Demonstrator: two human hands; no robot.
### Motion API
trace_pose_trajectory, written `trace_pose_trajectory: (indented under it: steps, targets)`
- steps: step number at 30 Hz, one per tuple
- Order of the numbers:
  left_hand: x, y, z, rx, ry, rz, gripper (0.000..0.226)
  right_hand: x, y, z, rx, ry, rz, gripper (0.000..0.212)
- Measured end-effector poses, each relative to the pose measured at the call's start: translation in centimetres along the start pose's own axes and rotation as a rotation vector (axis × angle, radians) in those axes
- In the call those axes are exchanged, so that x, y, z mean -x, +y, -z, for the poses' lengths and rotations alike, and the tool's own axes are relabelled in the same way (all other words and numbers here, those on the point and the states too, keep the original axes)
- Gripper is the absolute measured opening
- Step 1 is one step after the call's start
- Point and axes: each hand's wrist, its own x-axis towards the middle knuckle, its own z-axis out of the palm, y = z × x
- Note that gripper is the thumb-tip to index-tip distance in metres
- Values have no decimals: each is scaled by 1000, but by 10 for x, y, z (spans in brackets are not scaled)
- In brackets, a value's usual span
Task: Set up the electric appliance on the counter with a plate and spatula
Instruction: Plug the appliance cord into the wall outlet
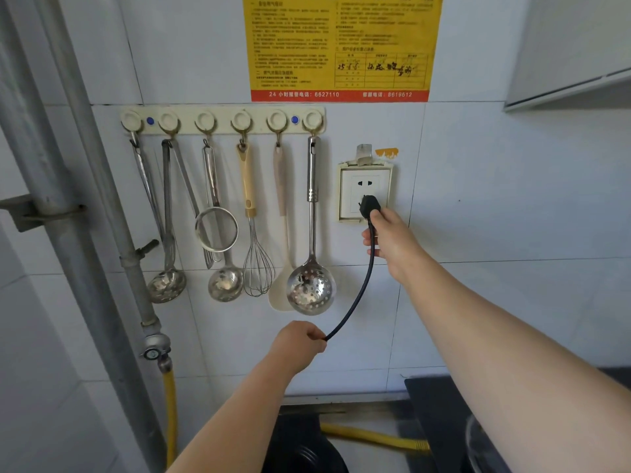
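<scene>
Right hand (392, 238) fingers clamped on plug (369, 203) at socket (365, 192); left hand (300, 343) pinching cord (358, 295). Advised: pins square, straight push, cord slack.

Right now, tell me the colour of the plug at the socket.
Black, as is its cord; the head view shows the plug best.

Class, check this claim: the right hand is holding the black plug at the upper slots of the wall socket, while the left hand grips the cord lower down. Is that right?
Not quite. The head view shows the right hand holding the plug at the lower slots of the socket; the upper two slots are bare. The rest holds: the left hand grips the cord lower down.
</scene>
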Motion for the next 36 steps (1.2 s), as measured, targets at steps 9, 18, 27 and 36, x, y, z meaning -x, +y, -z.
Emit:
trace_pose_trajectory:
  steps: [9,18,27,36]
  targets:
    - [-2,-6,-6,14,19,35,15,-4,8,-6,-156,6,-30,21]
    - [-1,-11,-1,30,27,15,16,-7,4,-9,-229,6,-79,20]
    - [-7,-9,-6,24,12,11,18,-9,12,-19,-87,106,35,21]
    - [-18,-9,-9,49,-5,6,17,-17,13,-18,-52,110,66,23]
